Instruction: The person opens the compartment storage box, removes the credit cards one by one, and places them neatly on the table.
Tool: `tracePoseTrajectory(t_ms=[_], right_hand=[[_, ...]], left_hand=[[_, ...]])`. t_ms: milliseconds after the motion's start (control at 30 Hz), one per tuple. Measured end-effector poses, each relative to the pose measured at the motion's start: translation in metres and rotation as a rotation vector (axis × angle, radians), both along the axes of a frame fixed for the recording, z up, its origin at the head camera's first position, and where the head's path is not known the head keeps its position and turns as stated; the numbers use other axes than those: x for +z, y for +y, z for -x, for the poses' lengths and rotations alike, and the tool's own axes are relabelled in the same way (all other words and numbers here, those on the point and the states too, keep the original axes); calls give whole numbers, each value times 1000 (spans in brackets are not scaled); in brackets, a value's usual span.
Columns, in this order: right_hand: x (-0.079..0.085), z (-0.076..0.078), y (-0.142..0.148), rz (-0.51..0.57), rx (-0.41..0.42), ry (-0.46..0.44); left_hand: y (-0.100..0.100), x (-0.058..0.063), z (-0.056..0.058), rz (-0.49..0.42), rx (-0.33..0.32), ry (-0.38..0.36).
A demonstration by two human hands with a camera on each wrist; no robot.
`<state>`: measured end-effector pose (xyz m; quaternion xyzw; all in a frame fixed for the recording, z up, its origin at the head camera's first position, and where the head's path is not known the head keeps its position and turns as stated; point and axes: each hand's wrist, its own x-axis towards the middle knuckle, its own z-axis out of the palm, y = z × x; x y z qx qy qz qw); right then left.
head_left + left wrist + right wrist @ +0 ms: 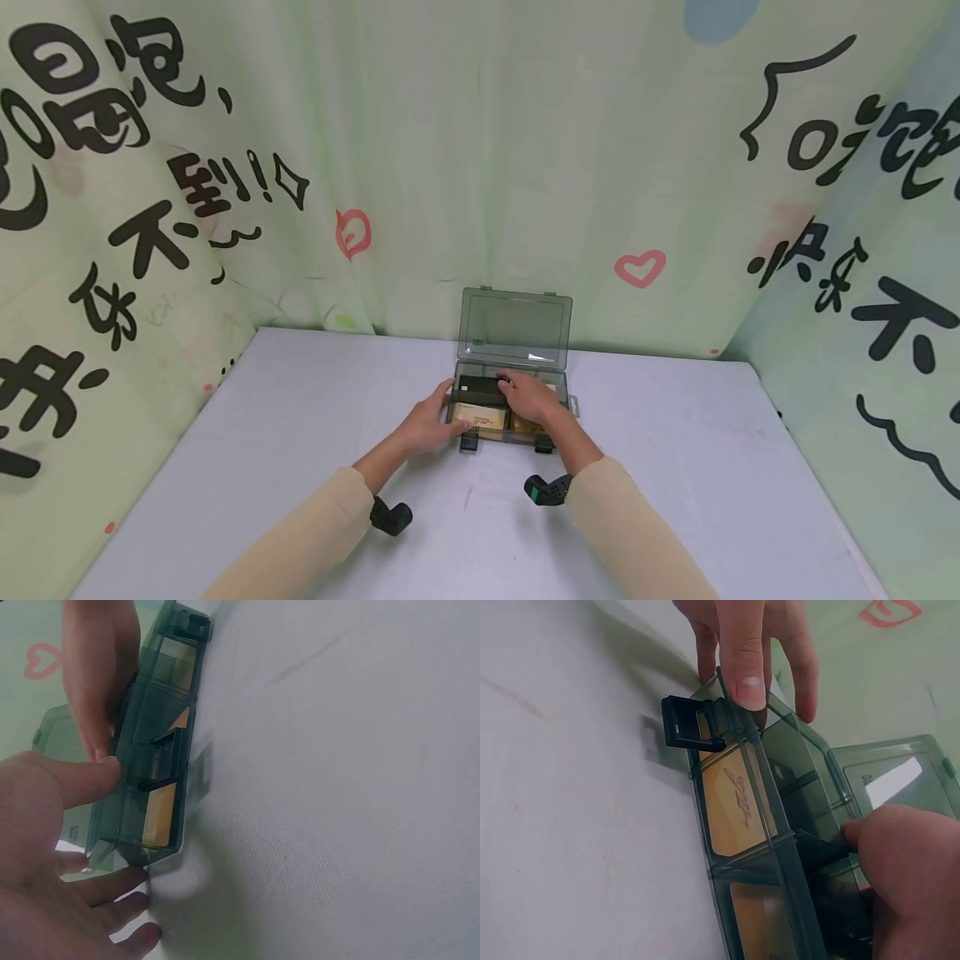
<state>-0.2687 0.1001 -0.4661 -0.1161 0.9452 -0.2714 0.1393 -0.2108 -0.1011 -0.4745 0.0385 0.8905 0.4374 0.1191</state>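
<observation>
A smoky see-through compartment box (pixel 504 436) stands on the table with its hinged lid (pixel 516 329) raised at the back. My left hand (pixel 431 427) holds its left front corner; in the left wrist view the thumb lies over the rim and the fingers spread along the side. My right hand (pixel 534 398) reaches inside, thumb and fingertips pinching the right end of a black flat piece (pixel 480 390); the fingertips are partly hidden. A tan card-like piece (pixel 480 416) fills the front left compartment. Another tan piece (pixel 761 919) shows beside it.
Two dark latches (pixel 468 442) hang off the box's front. A white table (pixel 660 483) spreads around it, with a printed curtain (pixel 420 167) behind and on both sides. Each wrist wears a black camera mount (pixel 392 517).
</observation>
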Motion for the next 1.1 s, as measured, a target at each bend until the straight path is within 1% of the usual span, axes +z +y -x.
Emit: tracePoseTrajectory(t_ms=[333, 700, 900, 1100], right_hand=[[-3, 5, -4, -45, -24, -20], [-5, 4, -6, -92, -26, 13], [-6, 5, -5, -88, -48, 14], [-7, 6, -6, -70, -58, 39]], left_hand=[[0, 0, 0, 2, -1, -5], [0, -1, 1, -3, -1, -14], [1, -1, 1, -10, -10, -7], [1, -1, 1, -2, 6, -9]])
